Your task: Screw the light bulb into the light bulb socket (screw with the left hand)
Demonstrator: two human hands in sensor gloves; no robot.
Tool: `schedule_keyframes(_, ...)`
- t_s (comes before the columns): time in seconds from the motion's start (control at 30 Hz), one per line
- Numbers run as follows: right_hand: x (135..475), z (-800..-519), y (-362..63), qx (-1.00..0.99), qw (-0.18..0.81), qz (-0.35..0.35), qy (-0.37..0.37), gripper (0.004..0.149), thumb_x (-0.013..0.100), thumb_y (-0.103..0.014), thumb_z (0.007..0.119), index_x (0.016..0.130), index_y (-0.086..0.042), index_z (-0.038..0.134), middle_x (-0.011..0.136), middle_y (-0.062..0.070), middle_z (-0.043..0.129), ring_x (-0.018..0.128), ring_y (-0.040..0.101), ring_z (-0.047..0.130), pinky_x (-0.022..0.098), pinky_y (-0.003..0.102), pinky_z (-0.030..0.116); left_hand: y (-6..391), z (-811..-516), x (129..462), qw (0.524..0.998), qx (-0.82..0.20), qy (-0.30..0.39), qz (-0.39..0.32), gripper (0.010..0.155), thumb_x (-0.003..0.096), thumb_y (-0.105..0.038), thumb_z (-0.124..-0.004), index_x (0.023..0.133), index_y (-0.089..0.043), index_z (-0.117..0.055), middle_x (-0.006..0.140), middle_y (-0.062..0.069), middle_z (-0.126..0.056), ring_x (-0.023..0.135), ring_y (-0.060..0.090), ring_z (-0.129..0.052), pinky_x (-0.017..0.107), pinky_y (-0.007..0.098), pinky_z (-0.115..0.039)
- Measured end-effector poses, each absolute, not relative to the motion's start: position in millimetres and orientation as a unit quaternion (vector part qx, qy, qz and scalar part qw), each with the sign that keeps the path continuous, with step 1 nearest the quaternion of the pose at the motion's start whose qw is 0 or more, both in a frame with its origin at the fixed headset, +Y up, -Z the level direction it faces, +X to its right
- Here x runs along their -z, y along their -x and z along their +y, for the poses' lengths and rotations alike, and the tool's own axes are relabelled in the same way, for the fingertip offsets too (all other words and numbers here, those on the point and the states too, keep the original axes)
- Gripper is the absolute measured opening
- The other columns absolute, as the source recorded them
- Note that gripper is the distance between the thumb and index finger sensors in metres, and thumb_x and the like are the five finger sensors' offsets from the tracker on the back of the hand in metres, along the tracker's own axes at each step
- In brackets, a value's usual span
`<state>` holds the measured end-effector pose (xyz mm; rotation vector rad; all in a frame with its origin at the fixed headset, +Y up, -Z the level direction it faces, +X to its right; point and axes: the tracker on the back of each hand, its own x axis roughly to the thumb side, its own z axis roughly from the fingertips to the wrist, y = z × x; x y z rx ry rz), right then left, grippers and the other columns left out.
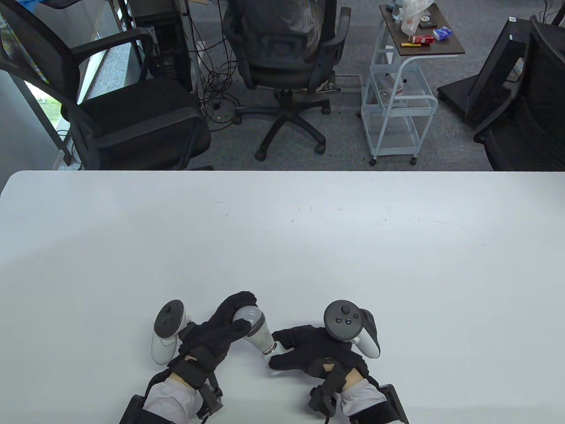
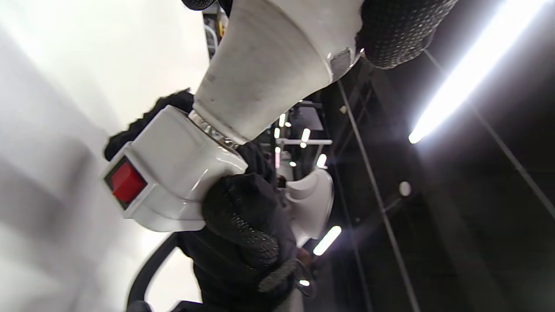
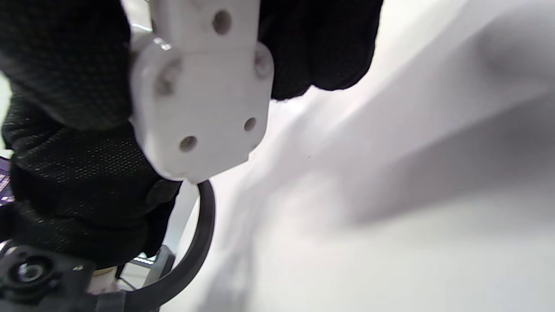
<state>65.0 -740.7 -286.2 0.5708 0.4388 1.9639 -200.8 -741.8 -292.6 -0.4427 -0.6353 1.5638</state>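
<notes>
A white light bulb (image 1: 255, 327) lies tilted near the table's front edge, its metal base set in a white socket (image 1: 273, 357). My left hand (image 1: 225, 329) grips the bulb's round end. My right hand (image 1: 304, 353) holds the socket. In the left wrist view the bulb's neck (image 2: 264, 73) enters the socket (image 2: 173, 182), which has a red switch (image 2: 125, 182); a strip of thread shows at the joint. In the right wrist view my gloved fingers (image 3: 65, 86) wrap the socket's flat base (image 3: 204, 95), which has several holes.
The white table (image 1: 282, 247) spreads out beyond the hands. Black office chairs (image 1: 282, 66) and a white wire trolley (image 1: 399, 88) stand on the floor past the table's far edge.
</notes>
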Motion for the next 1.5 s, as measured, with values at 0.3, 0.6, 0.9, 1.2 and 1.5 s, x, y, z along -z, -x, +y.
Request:
schedule_keyframes(0.3, 286.4, -741.6, -65.5, -0.808, 0.508, 0.181, -0.237, 0.062, 0.041, -0.047, 0.097, 0.086, -0.006, 0.082, 0.078, 0.02, 0.088, 0.073, 0.044, 0.083, 0.065, 0.079, 0.037, 200.0, -746.6, 293.6, 0.598, -0.714, 0.213, -0.295, 0.073, 0.0661, -0.046, -0.067, 0.122, -0.018, -0.029, 0.121, 0.025, -0.038, 0.111, 0.054, -0.026, 0.065, 0.087, -0.027)
schedule_keyframes(0.6, 284.9, -739.6, -64.6, -0.823, 0.491, 0.169, -0.231, 0.062, 0.041, -0.046, 0.098, 0.085, -0.005, 0.082, 0.078, 0.02, 0.088, 0.073, 0.045, 0.082, 0.066, 0.078, 0.037, 203.2, -742.8, 292.2, 0.678, -0.665, 0.185, -0.253, 0.071, 0.0643, -0.057, -0.074, 0.119, -0.031, -0.038, 0.112, 0.024, -0.05, 0.108, 0.05, -0.043, 0.066, 0.085, -0.034)
schedule_keyframes(0.9, 284.8, -736.9, -62.7, -0.802, 0.515, 0.158, -0.258, 0.062, 0.039, -0.048, 0.098, 0.082, -0.005, 0.085, 0.074, 0.02, 0.091, 0.068, 0.043, 0.085, 0.065, 0.078, 0.04, 202.6, -742.4, 294.4, 0.607, -0.711, 0.19, -0.299, 0.069, 0.0633, -0.049, -0.077, 0.12, -0.028, -0.043, 0.116, 0.022, -0.053, 0.111, 0.047, -0.045, 0.067, 0.085, -0.036)
schedule_keyframes(1.2, 282.7, -736.3, -64.9, -0.837, 0.481, 0.133, -0.224, 0.063, 0.04, -0.045, 0.099, 0.086, -0.006, 0.082, 0.079, 0.021, 0.087, 0.074, 0.045, 0.081, 0.066, 0.079, 0.036, 203.0, -744.4, 293.3, 0.627, -0.688, 0.231, -0.282, 0.075, 0.0651, -0.064, -0.065, 0.124, -0.035, -0.029, 0.119, 0.031, -0.033, 0.109, 0.057, -0.024, 0.064, 0.088, -0.025)
schedule_keyframes(1.5, 282.5, -735.9, -62.5, -0.832, 0.48, 0.143, -0.24, 0.062, 0.04, -0.044, 0.099, 0.085, -0.005, 0.082, 0.078, 0.021, 0.088, 0.073, 0.045, 0.081, 0.066, 0.079, 0.037, 200.8, -738.6, 291.3, 0.68, -0.655, 0.18, -0.276, 0.071, 0.064, -0.053, -0.076, 0.12, -0.033, -0.038, 0.114, 0.023, -0.054, 0.11, 0.049, -0.044, 0.066, 0.085, -0.035)
